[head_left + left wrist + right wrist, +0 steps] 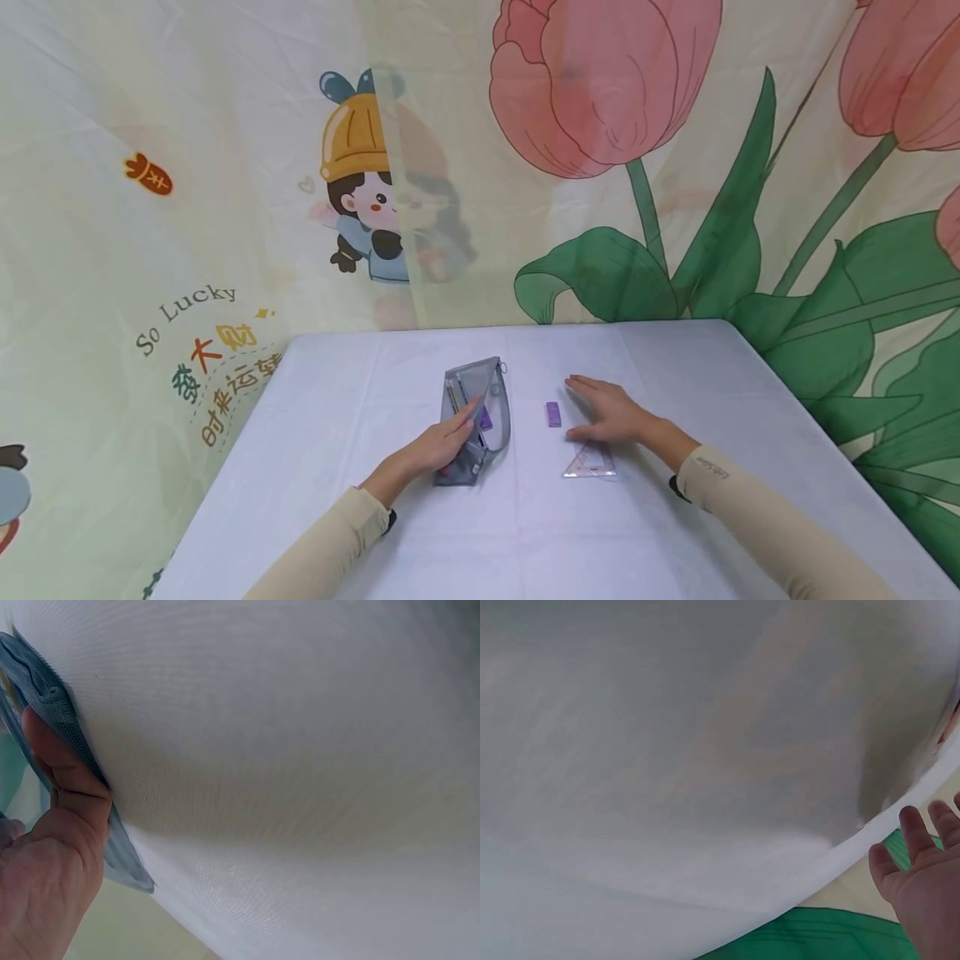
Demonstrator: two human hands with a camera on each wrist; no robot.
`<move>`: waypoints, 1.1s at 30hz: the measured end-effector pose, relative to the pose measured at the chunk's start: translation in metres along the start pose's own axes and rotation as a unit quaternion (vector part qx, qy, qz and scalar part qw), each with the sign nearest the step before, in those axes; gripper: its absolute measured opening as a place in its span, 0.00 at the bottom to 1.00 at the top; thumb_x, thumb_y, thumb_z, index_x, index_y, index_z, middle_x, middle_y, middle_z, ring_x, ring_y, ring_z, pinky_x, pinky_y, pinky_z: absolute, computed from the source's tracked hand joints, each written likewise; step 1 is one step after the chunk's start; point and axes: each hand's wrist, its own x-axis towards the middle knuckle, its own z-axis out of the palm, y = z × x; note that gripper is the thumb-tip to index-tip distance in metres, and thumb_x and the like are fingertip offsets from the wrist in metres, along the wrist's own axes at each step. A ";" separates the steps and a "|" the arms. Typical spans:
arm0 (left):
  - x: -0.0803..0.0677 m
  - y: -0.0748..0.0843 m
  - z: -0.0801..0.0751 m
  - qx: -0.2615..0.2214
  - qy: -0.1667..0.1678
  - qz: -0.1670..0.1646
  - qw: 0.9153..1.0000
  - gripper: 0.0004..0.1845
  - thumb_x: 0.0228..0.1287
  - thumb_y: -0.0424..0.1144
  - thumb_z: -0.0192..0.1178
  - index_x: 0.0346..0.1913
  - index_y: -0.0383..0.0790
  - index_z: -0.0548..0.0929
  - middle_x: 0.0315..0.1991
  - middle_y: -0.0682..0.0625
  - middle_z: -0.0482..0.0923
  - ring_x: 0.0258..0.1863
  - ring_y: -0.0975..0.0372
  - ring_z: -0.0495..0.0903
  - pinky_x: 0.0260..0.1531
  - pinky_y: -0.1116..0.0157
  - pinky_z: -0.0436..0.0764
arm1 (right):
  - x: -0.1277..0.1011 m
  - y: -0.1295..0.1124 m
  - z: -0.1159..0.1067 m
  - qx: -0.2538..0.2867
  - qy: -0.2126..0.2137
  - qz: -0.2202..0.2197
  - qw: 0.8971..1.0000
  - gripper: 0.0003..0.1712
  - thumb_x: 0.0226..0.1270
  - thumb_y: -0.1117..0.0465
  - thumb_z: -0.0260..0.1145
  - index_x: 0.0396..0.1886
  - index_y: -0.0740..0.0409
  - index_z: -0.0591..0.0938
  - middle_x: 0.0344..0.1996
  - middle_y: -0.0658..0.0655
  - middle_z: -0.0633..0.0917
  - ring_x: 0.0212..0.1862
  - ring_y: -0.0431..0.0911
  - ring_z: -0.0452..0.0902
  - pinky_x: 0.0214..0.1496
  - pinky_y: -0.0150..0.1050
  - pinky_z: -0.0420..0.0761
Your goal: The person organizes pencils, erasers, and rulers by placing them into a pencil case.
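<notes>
A grey see-through pencil case (474, 379) lies lengthwise near the table's middle in the head view, its side gaping. My left hand (435, 447) grips its near left side, and in the left wrist view the fingers curl at its mesh edge. Pencils (453, 393) and a purple piece (486, 418) show inside. To the right, a small purple block (553, 414) rests on the cloth. My right hand (611, 412), fingers extended and holding nothing, hovers beside the block and over the top of a clear set square (591, 467).
A white cloth covers the table (360, 400). Behind it hangs a printed curtain (465, 292) with tulips and a cartoon figure. The table's right edge (832, 454) runs beyond my right forearm.
</notes>
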 end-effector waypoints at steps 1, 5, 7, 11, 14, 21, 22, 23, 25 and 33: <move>0.000 0.000 0.000 0.000 -0.001 0.001 1.000 0.27 0.80 0.54 0.37 0.78 0.69 0.49 0.76 0.38 0.57 0.58 0.42 0.75 0.61 0.39 0.68 | 0.001 -0.002 0.001 0.006 -0.003 -0.002 1.000 0.54 0.56 0.35 0.71 0.73 0.62 0.66 0.71 0.65 0.69 0.72 0.62 0.63 0.69 0.64 0.64; 0.001 -0.001 0.000 0.004 -0.002 0.003 1.000 0.28 0.80 0.54 0.36 0.78 0.69 0.49 0.76 0.39 0.57 0.60 0.42 0.74 0.63 0.39 0.67 | 0.006 -0.012 0.003 0.028 -0.006 -0.006 1.000 0.45 0.56 0.41 0.75 0.68 0.59 0.73 0.63 0.61 0.77 0.66 0.58 0.71 0.66 0.62 0.68; 0.001 -0.001 0.000 0.002 -0.003 0.000 1.000 0.28 0.80 0.54 0.36 0.78 0.69 0.49 0.76 0.38 0.58 0.57 0.44 0.75 0.62 0.40 0.69 | 0.009 -0.017 0.004 0.029 -0.004 -0.013 0.999 0.41 0.56 0.45 0.76 0.66 0.59 0.76 0.60 0.60 0.79 0.63 0.57 0.74 0.64 0.61 0.69; 0.001 -0.002 0.001 -0.005 -0.006 -0.007 1.000 0.28 0.80 0.55 0.37 0.78 0.68 0.49 0.74 0.36 0.60 0.52 0.47 0.78 0.57 0.44 0.72 | 0.012 -0.022 0.006 0.033 -0.002 -0.018 0.999 0.35 0.58 0.52 0.76 0.63 0.61 0.77 0.58 0.61 0.80 0.60 0.56 0.76 0.62 0.60 0.71; 0.001 -0.002 0.001 -0.008 -0.010 -0.009 1.000 0.28 0.80 0.56 0.36 0.78 0.69 0.49 0.73 0.36 0.62 0.46 0.50 0.80 0.52 0.48 0.74 | 0.013 -0.024 0.009 0.039 0.000 -0.023 0.999 0.32 0.58 0.55 0.76 0.61 0.61 0.79 0.54 0.59 0.81 0.55 0.52 0.78 0.59 0.55 0.75; 0.001 -0.002 -0.002 -0.015 -0.012 -0.011 1.000 0.27 0.79 0.56 0.36 0.77 0.71 0.49 0.69 0.35 0.67 0.27 0.56 0.78 0.39 0.58 0.76 | 0.020 -0.032 0.011 0.076 -0.001 0.006 0.997 0.28 0.55 0.56 0.78 0.55 0.60 0.83 0.44 0.54 0.81 0.45 0.44 0.77 0.51 0.44 0.79; 0.001 -0.002 -0.002 -0.014 -0.012 -0.011 1.000 0.27 0.80 0.56 0.36 0.77 0.71 0.49 0.69 0.35 0.67 0.26 0.57 0.77 0.39 0.59 0.75 | 0.021 -0.034 0.011 0.091 -0.007 0.019 0.996 0.28 0.55 0.56 0.78 0.55 0.60 0.83 0.44 0.54 0.81 0.45 0.44 0.76 0.51 0.44 0.80; 0.001 -0.002 -0.002 -0.018 -0.012 -0.011 1.000 0.27 0.79 0.56 0.37 0.77 0.71 0.50 0.68 0.35 0.68 0.25 0.56 0.77 0.38 0.58 0.76 | 0.022 -0.036 0.011 0.108 -0.014 0.034 0.993 0.28 0.55 0.57 0.78 0.55 0.59 0.83 0.44 0.53 0.80 0.45 0.43 0.75 0.51 0.43 0.80; 0.001 -0.002 -0.001 -0.019 -0.012 -0.011 1.000 0.27 0.79 0.56 0.37 0.77 0.71 0.50 0.68 0.35 0.68 0.24 0.56 0.76 0.38 0.59 0.75 | 0.024 -0.039 0.012 0.143 -0.026 0.061 0.987 0.28 0.54 0.60 0.77 0.56 0.59 0.83 0.44 0.53 0.79 0.44 0.43 0.74 0.50 0.41 0.79; 0.001 -0.004 -0.001 -0.031 -0.015 -0.011 0.999 0.27 0.79 0.56 0.37 0.77 0.71 0.50 0.67 0.34 0.67 0.23 0.57 0.74 0.29 0.61 0.75 | 0.039 -0.055 0.009 0.225 -0.022 0.063 0.972 0.28 0.53 0.66 0.75 0.57 0.65 0.82 0.38 0.55 0.79 0.41 0.45 0.74 0.42 0.36 0.77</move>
